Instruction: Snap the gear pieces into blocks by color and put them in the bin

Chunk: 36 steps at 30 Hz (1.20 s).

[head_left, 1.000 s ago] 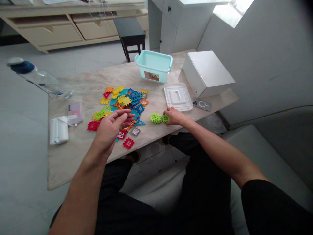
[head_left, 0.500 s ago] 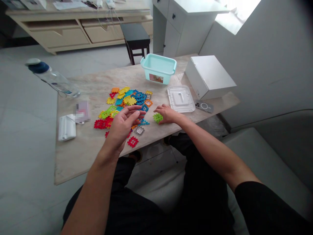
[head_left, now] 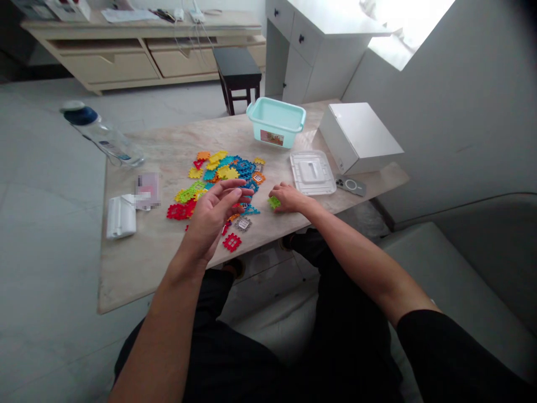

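Though tiles [head_left: 226,168] outside, bin [head_left: 274,132] apparently open.

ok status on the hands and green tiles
Left hand open, raised by the tile pile. Right hand on green tiles on the table, grip unclear. Lid just beyond, not touching.

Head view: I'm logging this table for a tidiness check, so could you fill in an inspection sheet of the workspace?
Surface: pale marble-look table, bare near the front edge.
Job's things: loose pile of coloured tiles mid-table; green piece under the right fingers; open teal bin behind; clear lid lying flat.
Clutter: water bottle, white case, blurred card, phone, white box.
Hands: left hand open above the pile; right hand on the green piece, grip unclear.
Cables: a few cables on the far sideboard; nothing seen on the table.
Surroundings: black stool, white cabinet.
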{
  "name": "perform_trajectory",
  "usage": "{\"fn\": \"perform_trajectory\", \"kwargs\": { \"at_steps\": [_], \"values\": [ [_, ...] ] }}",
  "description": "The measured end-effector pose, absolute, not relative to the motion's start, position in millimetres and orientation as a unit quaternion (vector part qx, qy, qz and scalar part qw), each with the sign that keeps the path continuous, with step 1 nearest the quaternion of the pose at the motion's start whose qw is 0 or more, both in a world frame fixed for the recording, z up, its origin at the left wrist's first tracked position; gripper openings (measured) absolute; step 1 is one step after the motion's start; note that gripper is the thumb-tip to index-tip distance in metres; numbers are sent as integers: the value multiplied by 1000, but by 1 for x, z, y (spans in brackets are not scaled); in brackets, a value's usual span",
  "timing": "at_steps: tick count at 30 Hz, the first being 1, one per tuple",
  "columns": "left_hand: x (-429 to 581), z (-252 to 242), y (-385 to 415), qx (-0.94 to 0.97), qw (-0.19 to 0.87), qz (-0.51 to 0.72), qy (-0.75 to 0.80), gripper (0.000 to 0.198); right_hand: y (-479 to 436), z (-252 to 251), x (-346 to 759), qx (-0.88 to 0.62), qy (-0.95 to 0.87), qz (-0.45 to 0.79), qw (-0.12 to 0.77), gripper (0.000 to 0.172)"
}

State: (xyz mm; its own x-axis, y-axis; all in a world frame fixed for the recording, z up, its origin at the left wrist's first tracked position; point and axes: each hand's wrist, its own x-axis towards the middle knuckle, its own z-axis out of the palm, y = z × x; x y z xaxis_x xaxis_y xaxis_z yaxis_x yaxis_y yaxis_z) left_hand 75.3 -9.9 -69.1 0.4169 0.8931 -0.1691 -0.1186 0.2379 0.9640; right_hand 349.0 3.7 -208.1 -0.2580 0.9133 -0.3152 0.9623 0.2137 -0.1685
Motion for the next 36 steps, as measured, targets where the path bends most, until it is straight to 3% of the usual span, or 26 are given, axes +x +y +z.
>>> {"fn": "perform_trajectory", "kwargs": {
  "at_steps": [11,36],
  "values": [
    [79,-70,-7,480,670,366,432,35,-1,-193,363,606,781,-146,32,56],
    [74,-70,-8,491,663,359,435,41,-10,-199,358,624,762,-137,99,48]
  ]
}}
